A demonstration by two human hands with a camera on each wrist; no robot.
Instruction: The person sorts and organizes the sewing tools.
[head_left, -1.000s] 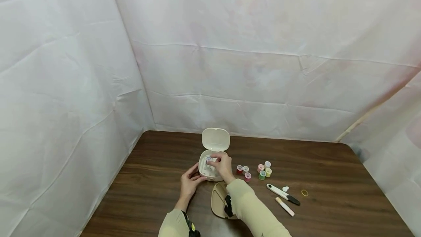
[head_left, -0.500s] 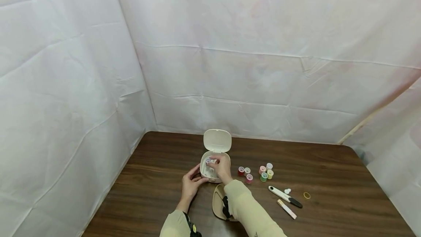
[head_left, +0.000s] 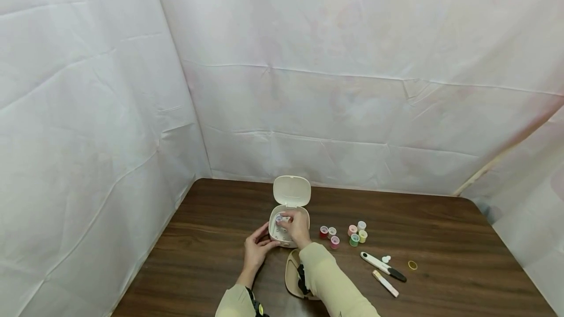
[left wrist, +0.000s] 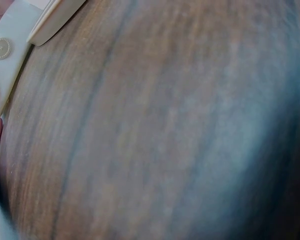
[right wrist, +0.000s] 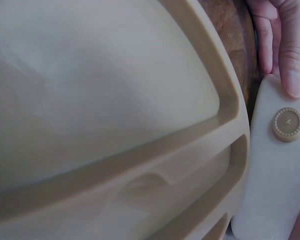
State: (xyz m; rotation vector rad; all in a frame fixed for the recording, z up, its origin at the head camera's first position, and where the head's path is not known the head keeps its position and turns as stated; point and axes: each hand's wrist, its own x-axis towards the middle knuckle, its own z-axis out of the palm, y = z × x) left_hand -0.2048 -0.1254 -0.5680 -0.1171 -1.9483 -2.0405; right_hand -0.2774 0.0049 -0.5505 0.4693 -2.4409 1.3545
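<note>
A cream sewing box stands with its lid raised. Small pegs show on its inner floor. My left hand grips the box's near left corner, fingers along the side and thumb at the front. Inside the box, my right hand pinches a pale lilac thread spool between thumb and fingers, toward the left part of the peg floor. A button-shaped clasp marks the box's front in the right wrist view. The tan divided tray lies in front of the box, partly hidden under my right forearm.
Right of the box stand a red spool, a magenta spool, a green spool and several paler ones. Farther right lie a white-and-black seam ripper-like tool, a pale stick, small white pieces and a yellow ring.
The head view has shifted slightly. My right hand has moved the spool slightly left within the box, still pinching it; my left hand keeps its hold on the box corner.
</note>
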